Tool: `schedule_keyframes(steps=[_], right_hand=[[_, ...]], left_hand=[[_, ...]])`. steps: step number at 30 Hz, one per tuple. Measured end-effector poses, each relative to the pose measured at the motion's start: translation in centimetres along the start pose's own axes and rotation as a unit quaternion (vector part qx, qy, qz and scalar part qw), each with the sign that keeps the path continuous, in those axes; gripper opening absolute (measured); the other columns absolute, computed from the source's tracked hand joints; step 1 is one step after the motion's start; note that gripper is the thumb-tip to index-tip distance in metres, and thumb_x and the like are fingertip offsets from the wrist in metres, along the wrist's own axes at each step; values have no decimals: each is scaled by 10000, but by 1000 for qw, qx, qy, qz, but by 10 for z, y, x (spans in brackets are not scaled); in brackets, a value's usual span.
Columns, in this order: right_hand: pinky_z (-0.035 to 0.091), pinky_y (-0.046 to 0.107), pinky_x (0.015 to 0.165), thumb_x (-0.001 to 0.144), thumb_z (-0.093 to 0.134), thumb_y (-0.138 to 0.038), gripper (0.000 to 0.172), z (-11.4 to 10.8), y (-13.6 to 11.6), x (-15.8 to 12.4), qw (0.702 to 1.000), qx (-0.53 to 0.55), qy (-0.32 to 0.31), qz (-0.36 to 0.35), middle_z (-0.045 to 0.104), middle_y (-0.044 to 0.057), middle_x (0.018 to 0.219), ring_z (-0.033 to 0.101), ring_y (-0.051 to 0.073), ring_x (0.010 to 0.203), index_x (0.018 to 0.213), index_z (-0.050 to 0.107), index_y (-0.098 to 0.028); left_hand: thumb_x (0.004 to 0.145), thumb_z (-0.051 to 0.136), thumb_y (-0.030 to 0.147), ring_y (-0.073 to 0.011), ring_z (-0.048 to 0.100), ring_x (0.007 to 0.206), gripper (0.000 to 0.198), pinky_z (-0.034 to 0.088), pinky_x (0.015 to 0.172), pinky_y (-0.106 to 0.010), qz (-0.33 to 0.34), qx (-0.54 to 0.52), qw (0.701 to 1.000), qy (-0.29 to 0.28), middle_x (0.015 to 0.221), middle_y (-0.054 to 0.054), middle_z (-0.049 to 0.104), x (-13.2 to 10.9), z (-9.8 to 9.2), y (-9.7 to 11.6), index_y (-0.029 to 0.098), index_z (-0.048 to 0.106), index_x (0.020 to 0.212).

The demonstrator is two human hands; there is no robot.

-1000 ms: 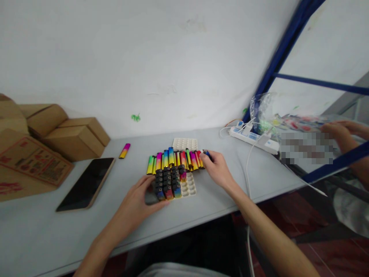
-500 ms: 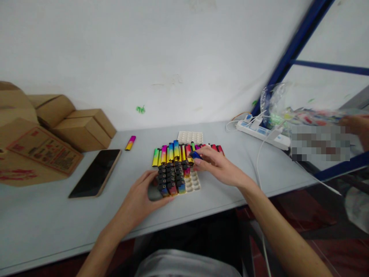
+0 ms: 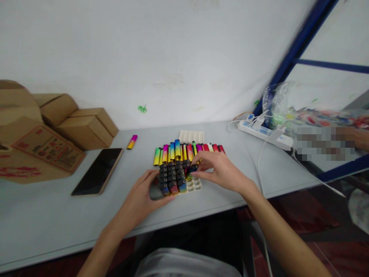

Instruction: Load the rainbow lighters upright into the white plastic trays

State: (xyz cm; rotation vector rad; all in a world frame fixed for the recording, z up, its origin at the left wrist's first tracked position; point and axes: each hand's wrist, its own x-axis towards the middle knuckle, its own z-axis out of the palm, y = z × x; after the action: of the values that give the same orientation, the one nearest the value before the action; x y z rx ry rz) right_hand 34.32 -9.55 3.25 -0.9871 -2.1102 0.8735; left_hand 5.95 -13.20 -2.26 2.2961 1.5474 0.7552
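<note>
A white slotted tray lies on the grey table, partly filled with upright rainbow lighters. Behind it a row of loose rainbow lighters lies flat. My left hand is curled round the tray's near left corner and grips it. My right hand pinches one dark-topped lighter and holds it over the tray's open slots, its lower end at the tray.
A second white tray lies behind the lighters. A single pink-yellow lighter, a phone and cardboard boxes sit at the left. A power strip, cables, a blue frame and another person's hand are at the right.
My right hand picked a lighter from the row's right end, carried it left and lowered it onto the tray. My left hand stayed on the tray.
</note>
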Motion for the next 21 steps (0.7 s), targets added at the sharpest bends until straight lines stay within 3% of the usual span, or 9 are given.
schedule_keyframes(steps=[4, 11, 17, 21], right_hand=[[608, 302, 775, 918, 753, -227, 163, 1, -5, 1, 998, -60, -8, -34, 728, 50, 980, 736, 178, 814, 1045, 661, -183], [597, 320, 779, 935, 737, -233, 135, -4, -8, -3, 995, -88, -42, -36, 746, 43, 970, 732, 190, 822, 1048, 668, -209], [601, 302, 728, 858, 784, -121, 366, 10, -10, 1, 998, -61, -13, 19, 734, 44, 933, 733, 193, 813, 1138, 560, -201], [587, 282, 690, 848, 778, -104, 381, 17, -11, 3, 998, -58, -12, 25, 715, 18, 883, 715, 177, 766, 1111, 528, -217]], left_hand=[[770, 794, 563, -297, 685, 1136, 631, 573, 999, -400, -1, 0, 1000, 2, 1228, -85, 686, 0, 0, 0, 196, 624, 1255], [748, 800, 577, -316, 681, 1159, 678, 563, 1030, -424, -8, 1, 1000, 3, 1255, -99, 687, 0, -1, 0, 191, 623, 1276], [762, 793, 559, -307, 682, 1146, 638, 558, 1034, -422, -9, -2, 1000, 0, 1234, -97, 683, 0, 0, 1, 184, 622, 1249], [760, 796, 558, -304, 681, 1149, 639, 556, 1031, -420, -11, -7, 1000, -1, 1236, -102, 681, 0, 1, 0, 179, 615, 1241]])
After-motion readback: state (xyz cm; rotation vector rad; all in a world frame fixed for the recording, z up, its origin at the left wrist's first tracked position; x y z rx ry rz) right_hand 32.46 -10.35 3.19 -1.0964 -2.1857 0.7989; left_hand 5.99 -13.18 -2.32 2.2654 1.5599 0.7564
